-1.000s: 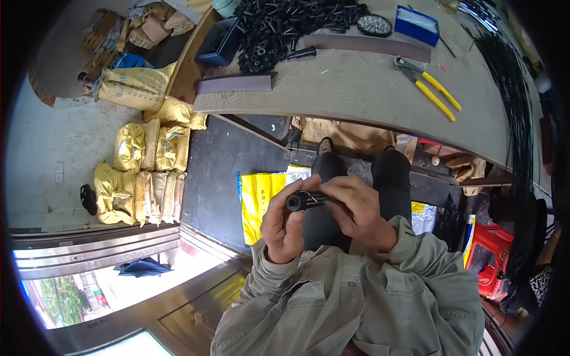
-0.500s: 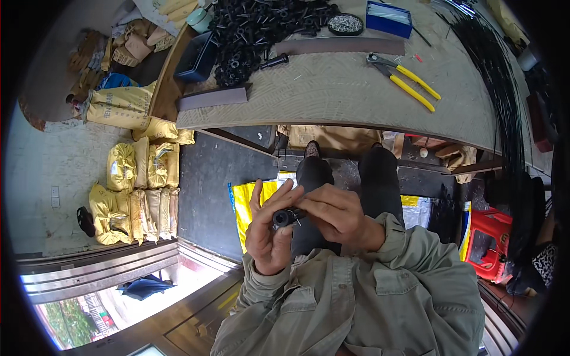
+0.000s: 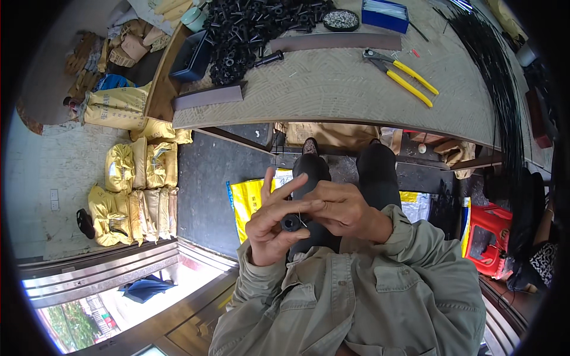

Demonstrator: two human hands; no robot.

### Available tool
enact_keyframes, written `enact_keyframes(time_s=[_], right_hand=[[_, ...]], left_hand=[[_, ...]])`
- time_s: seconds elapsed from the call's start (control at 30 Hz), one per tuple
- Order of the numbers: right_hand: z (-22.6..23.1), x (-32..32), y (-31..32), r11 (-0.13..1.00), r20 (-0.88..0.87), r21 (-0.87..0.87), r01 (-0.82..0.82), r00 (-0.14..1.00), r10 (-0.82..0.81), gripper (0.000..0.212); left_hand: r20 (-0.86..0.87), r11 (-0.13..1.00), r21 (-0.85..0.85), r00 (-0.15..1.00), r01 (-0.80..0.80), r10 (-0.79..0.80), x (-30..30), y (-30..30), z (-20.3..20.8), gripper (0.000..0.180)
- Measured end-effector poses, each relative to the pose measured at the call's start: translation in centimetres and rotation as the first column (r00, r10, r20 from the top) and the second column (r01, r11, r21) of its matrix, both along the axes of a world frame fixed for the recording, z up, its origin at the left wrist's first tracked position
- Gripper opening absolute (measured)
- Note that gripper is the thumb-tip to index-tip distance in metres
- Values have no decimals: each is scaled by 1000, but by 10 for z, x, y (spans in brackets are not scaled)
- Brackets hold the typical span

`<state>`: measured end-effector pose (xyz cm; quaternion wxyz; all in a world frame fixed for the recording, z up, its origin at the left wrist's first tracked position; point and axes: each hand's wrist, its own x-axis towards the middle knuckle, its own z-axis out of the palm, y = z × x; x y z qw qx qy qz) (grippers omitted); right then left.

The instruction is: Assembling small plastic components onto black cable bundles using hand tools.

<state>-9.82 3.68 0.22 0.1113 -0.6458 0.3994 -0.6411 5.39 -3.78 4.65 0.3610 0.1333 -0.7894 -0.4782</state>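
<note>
Fingers (image 3: 280, 211) of the left hand (image 3: 267, 233): thumb and forefinger pinched about a black cylindrical part (image 3: 290, 223), two others raised. Part: above the lap, open end showing. Right hand (image 3: 343, 212): fingers bunched just right of the part, near a thin pale strand (image 3: 301, 218); grip cannot be told. Worktop (image 3: 297, 92), beyond: yellow-handled pliers (image 3: 409, 89), right; flat brownish strip (image 3: 209, 97), left. Far: heap of black parts (image 3: 249, 29), left; round dish (image 3: 341, 29) of pale bits; blue box (image 3: 385, 22), right.

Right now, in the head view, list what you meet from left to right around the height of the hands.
Black shoe, yellow sacks, left hand, right hand, yellow-and-white bag, red stool.
</note>
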Motion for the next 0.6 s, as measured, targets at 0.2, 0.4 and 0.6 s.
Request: enact_keyframes(time_s=[0.2, 0.4, 0.6], right_hand=[[3, -15, -1, 987, 12, 57, -150, 989, 150, 38], [3, -24, 13, 949, 72, 298, -107, 993, 90, 39], [-14, -5, 16, 823, 244, 519, -232, 963, 117, 35]], left_hand=[[-73, 996, 45, 995, 77, -73, -14, -6, -6, 34], [-231, 985, 170, 973, 37, 4, -24, -5, -10, 36], [-290, 893, 450, 949, 24, 121, -33, 19, -21, 53]])
